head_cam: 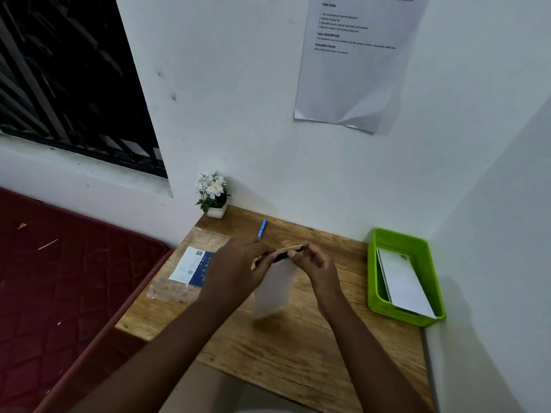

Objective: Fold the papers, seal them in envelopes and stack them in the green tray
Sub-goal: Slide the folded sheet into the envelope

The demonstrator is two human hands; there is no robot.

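Both hands hold a white envelope (272, 289) upright above the middle of the wooden table (298, 347). My left hand (238, 265) pinches the left end of its top flap, and my right hand (310, 263) pinches the right end. The flap edge between the fingers looks brown with a dark strip. The envelope's body hangs down, blurred. At the table's right edge stands the green tray (372, 281), with white envelopes (405, 281) leaning inside it.
A clear plastic packet with a blue and white label (193, 266) lies at the table's left. A blue pen (262, 228) lies near the wall. A small pot of white flowers (214, 193) stands in the back left corner. A red mattress (59, 278) lies left of the table.
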